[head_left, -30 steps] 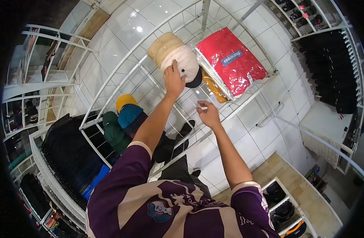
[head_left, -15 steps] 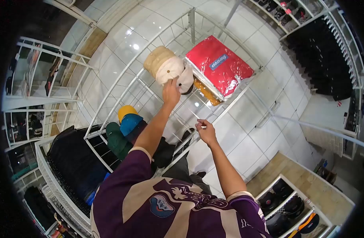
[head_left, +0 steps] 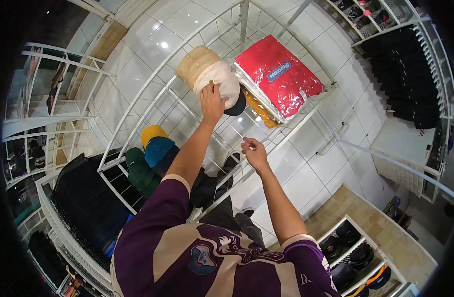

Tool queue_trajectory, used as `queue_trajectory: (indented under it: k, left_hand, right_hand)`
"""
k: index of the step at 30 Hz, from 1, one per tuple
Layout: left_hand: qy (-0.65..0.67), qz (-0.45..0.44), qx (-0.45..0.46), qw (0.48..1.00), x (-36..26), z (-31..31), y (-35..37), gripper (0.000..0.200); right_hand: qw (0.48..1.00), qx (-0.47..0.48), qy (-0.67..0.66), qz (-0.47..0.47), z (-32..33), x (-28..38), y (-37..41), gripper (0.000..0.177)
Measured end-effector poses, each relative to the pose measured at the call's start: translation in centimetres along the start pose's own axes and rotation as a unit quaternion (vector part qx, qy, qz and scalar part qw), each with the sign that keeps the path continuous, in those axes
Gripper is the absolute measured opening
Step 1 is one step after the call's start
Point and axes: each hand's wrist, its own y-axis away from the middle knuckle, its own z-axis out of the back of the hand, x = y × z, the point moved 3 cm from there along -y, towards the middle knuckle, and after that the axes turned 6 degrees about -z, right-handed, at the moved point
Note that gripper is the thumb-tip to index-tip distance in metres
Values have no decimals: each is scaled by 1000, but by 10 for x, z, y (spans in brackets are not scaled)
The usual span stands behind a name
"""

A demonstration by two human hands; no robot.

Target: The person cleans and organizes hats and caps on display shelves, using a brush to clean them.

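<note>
- The white cap [head_left: 223, 85] is seated at the near end of the beige stack of caps [head_left: 197, 60], on the upper wire shelf [head_left: 153, 106], just beside the red packet [head_left: 281, 74]; its dark brim is turned toward the person.
- Its lower edge is touched by the left hand [head_left: 212, 101]; the fingers are laid close together against the crown; whether it is gripped cannot be told.
- Half a second ago the cap was seen tilted and pulled askew; now it is settled rounder on the stack, so its seating is judged nearly done.
- The right hand [head_left: 255, 153] is held well apart, fingertips pinched on something small and pale that cannot be made out.
- The orange item [head_left: 260, 110] is largely hidden under the packet; the lower caps [head_left: 155, 143] are partly covered by the arm.
</note>
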Motion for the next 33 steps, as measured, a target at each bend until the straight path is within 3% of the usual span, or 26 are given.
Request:
queue_trajectory:
  k: [2,4,5,7,8,9,10,11,12,13,14,15,16,17,19,21,22,24,26,28,30,31,33]
  left_hand:
    - [1,4,19,1000,1,-3,1,58]
    - [47,57,120,990,-3,-2,-1,51]
    - [47,57,119,990,-5,3,-1,51]
    - [111,63,252,959,-10,4,4,46]
    - [109,65,251,960,-13,10,7,46]
    - [259,147,266,917,-17,12,16,46]
    - [402,222,272,846,-25,17,24,46]
    - [401,220,271,847,-35,26,33,46]
    - [582,297,221,724,-53,45,40,48]
    - [730,358,161,560,-70,66,49,50]
    - [767,382,166,488,-86,85,59,50]
    - [798,403,172,413,-101,99,71,50]
    - [800,398,176,412,-112,105,84,50]
    - [813,372,198,401,-125,113,98,53]
    - [829,340,220,387,-143,122,110,55]
    - [826,282,214,439,-150,138,111,57]
    - [827,276,217,439,-157,146,112,57]
    - [768,211,261,546,-171,165,110,64]
    - [758,141,281,571,-185,181,114,71]
    - [743,69,307,591,-190,187,124,79]
    - [882,118,321,324,-193,179,132,75]
    - [877,180,292,338,-214,200,128,73]
    - [859,138,360,336,-239,204,139,70]
  right_hand:
    - [1000,-1,-8,-5,0,3,2,37]
    - [1000,-6,-9,-15,0,5,5,36]
    - [1000,-11,-12,-23,0,6,7,35]
    - [998,-8,-51,-45,0,15,15,34]
    - [994,-5,-90,-67,-1,19,19,32]
    - [992,25,-100,-66,-2,10,14,46]
    - [993,26,-100,-63,-4,13,15,46]
    - [983,-21,-167,-80,-3,14,18,54]
    - [966,-69,-232,-94,-1,19,21,62]
    - [943,-85,-294,-127,2,33,34,71]
    - [944,-85,-294,-123,7,43,41,71]
    - [911,-23,-409,-55,12,54,47,70]
    - [856,38,-515,16,20,67,54,68]
    - [837,61,-543,16,31,74,64,65]
    - [856,36,-514,30,52,73,74,64]
    - [857,7,-515,17,64,75,86,59]
    - [856,5,-517,23,67,72,87,59]
    - [850,-1,-525,47,71,73,91,61]
    - [825,12,-560,74,84,75,112,59]
    - [778,83,-608,132,107,75,141,58]
    - [776,67,-611,144,142,60,182,56]
    - [779,80,-606,144,159,48,206,56]
    - [792,89,-585,149,187,25,256,57]
